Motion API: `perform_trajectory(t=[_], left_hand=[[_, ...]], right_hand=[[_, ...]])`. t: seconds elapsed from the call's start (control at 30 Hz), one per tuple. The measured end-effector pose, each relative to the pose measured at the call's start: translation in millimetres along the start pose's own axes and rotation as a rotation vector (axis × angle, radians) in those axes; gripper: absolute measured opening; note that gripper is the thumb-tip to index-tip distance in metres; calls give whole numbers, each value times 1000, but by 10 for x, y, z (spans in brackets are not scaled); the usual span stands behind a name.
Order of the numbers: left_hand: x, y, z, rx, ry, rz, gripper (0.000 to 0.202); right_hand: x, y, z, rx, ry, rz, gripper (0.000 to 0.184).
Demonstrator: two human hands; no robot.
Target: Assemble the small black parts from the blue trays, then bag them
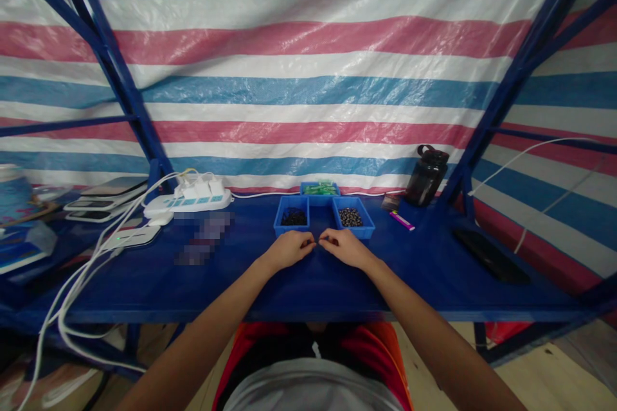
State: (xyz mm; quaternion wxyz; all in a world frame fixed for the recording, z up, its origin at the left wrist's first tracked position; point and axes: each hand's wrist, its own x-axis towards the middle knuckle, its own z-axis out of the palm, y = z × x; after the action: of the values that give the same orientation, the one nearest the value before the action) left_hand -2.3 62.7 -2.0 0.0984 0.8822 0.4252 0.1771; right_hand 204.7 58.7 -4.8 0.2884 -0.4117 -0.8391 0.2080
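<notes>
Fingers (pixel 308 244) of the left hand (pixel 289 250) and right hand (pixel 346 247) each pinch together, near one another, before the bins (pixel 292 229) on the table (pixel 313 289), anything held too small to tell.

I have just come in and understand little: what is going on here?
A person's left hand and right hand are close together at the dark blue table, fingers bent; anything between them is too small to make out. Just beyond stand an open blue plastic bin of thin black pieces, to its right a matching bin of shiny, dark, rounded pieces, and behind, a third bin of green pieces.
</notes>
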Motion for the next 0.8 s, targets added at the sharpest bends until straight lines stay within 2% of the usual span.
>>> perform_trajectory(t=[0.33, 0.6, 0.8], left_hand=[[21, -51, 25, -28, 59, 62, 21], [6, -9, -15, -41, 22, 25, 20], [-16, 17, -37, -53, 43, 32, 19]], right_hand=[[-8, 15, -9, -28, -33, 17, 21], [-7, 16, 4, 7, -46, 28, 21], [-15, -25, -11, -21, -24, 28, 15]])
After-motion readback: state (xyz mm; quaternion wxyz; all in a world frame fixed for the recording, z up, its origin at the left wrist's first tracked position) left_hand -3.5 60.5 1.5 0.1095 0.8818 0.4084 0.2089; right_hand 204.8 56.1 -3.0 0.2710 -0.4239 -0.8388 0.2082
